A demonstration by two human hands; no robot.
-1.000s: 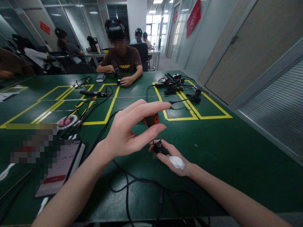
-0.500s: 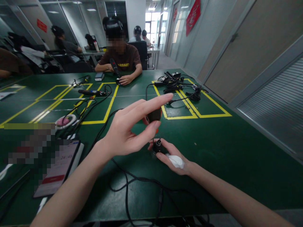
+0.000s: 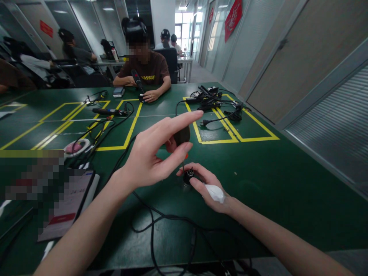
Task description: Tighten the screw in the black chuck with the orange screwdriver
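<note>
Nearest the camera, black cables (image 3: 161, 222) loop over the green table (image 3: 273, 191) between the two forearms. The right hand (image 3: 208, 188) rests on the table, fingers curled around a small black connector (image 3: 189, 175) that stands upright on the surface – closed on it, a white patch on the back of the hand. Directly above, the left hand (image 3: 153, 151) pinches a dark screwdriver handle (image 3: 181, 135) with a bit of orange showing between thumb and middle finger; the index finger is stretched out straight, not gripping. A thin shaft runs from the handle down to the connector top.

Judged from this, the step is best done with the shaft kept vertical over the connector, the right hand clamping the part so it cannot turn, and light downward pressure applied while the handle is rolled – a tilt would likely let the tip slip off.

To the left, a phone (image 3: 69, 205) lies flat, near a pink and white round object (image 3: 74, 147). The table is marked with yellow tape rectangles (image 3: 129, 130). Further out, a bundle of black cables and adapters (image 3: 212, 100) sits on the right markings. At the far edge, a person in a brown shirt (image 3: 145, 73) sits with hands on the table. Behind are glass partitions, more seated people, and a corridor with a red banner (image 3: 232, 19).
</note>
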